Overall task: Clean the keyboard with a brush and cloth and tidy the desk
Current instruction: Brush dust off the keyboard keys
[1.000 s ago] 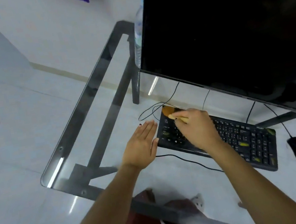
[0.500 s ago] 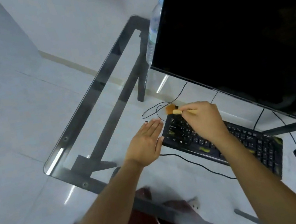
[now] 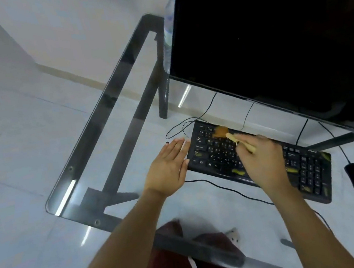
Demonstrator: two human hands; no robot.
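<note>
monitor (image 3: 270,26) cut off top and right, bottle (image 3: 168,26) mostly hidden

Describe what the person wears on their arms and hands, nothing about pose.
Both forearms are bare, with no sleeves in view. The right hand has a ring with a small dark stone on one finger. The left hand shows no ring or watch; a fingertip looks dark, perhaps nail polish, but it is too small to tell.

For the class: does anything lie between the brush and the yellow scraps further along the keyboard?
Only the right hand itself, which holds the brush over the keyboard's left end. The scraps lie on open keys beyond it; nothing else visible blocks the way.
</note>
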